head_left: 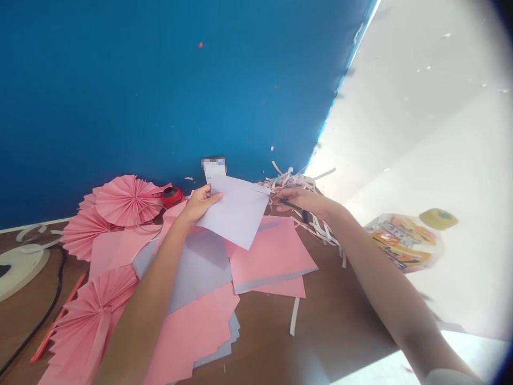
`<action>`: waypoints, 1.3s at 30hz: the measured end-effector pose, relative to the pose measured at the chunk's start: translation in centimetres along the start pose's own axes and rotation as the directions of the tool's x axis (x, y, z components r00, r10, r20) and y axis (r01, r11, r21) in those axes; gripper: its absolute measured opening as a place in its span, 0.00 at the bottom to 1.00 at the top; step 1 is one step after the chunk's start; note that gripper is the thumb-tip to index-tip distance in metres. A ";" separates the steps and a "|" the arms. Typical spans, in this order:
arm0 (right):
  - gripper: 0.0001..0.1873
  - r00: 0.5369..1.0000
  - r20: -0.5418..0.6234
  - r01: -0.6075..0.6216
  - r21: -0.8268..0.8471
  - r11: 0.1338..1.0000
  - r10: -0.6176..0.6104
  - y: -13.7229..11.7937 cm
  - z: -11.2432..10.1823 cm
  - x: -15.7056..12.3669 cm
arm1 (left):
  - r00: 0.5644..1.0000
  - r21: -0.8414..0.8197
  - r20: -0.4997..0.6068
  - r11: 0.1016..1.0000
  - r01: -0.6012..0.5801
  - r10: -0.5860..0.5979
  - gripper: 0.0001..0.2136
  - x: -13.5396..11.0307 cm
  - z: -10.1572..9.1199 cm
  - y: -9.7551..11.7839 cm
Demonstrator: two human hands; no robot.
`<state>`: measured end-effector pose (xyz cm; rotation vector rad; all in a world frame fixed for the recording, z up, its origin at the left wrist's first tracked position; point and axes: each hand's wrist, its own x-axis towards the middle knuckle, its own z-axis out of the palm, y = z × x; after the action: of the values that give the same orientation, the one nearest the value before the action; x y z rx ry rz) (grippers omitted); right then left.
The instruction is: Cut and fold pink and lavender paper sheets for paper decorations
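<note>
My left hand (201, 204) grips the left edge of a pale lilac sheet of paper (237, 211), held up above the table. At the sheet's right edge, my right hand (298, 200) is closed around scissors with dark handles (289, 203). A thin line, a cut or a blade, runs into the paper near its upper right corner. Beneath the sheet lie pink sheets (272, 256) and lilac sheets (204, 267) in overlapping piles. The fingertips of my right hand are partly hidden.
Folded pink paper fans (130, 200) lie at the left, by a red round object (172, 197) and a red stick (60, 315). Paper strips (320, 230) heap behind my right hand. A phone (214, 168) leans on the blue wall (160, 80). A yellow-capped package (404, 240) stands right.
</note>
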<state>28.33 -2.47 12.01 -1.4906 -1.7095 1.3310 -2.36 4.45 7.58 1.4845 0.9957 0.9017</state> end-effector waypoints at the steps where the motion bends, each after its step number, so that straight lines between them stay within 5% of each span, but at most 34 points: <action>1: 0.13 1.000 0.006 0.003 0.016 1.000 -0.003 -0.1 0.1 -0.1 | 1.000 0.003 0.003 1.000 0.002 -0.002 0.25 0.0 0.0 0.0; 39: 0.22 0.998 0.054 0.034 0.069 0.997 -0.037 -0.4 -0.3 -0.9 | 1.000 0.017 0.000 1.000 0.002 -0.002 0.24 0.0 -0.7 -0.2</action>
<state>28.70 -3.18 12.66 -1.3915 -1.6996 1.4096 -3.02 4.70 7.45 1.4973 1.0065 0.8934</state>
